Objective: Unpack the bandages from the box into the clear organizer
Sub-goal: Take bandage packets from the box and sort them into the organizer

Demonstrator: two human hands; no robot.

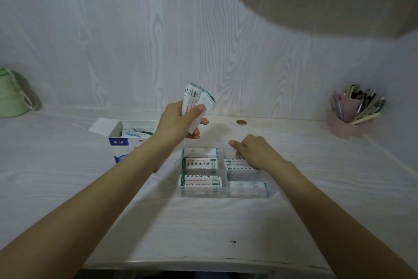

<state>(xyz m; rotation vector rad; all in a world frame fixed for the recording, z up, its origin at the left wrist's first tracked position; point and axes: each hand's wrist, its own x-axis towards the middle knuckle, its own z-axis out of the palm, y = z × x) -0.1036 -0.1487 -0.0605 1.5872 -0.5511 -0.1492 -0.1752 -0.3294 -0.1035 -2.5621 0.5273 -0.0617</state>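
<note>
Four organizer (179,188) compartments: bandages (200,164) | box (121,141): more | left hand (178,120): stack (196,102)

The box (126,141) is white and blue. It is open and stands just left of the left hand's wrist, with more bandage packs inside. The left hand (178,120) grips a bunch of white bandages (198,103) and holds them up in the air, above and behind the organizer (224,193). The organizer is clear, with small parts side by side. Flat white packs with green edges lie in them. The right hand (253,151) rests on the packs in the far right part.
</note>
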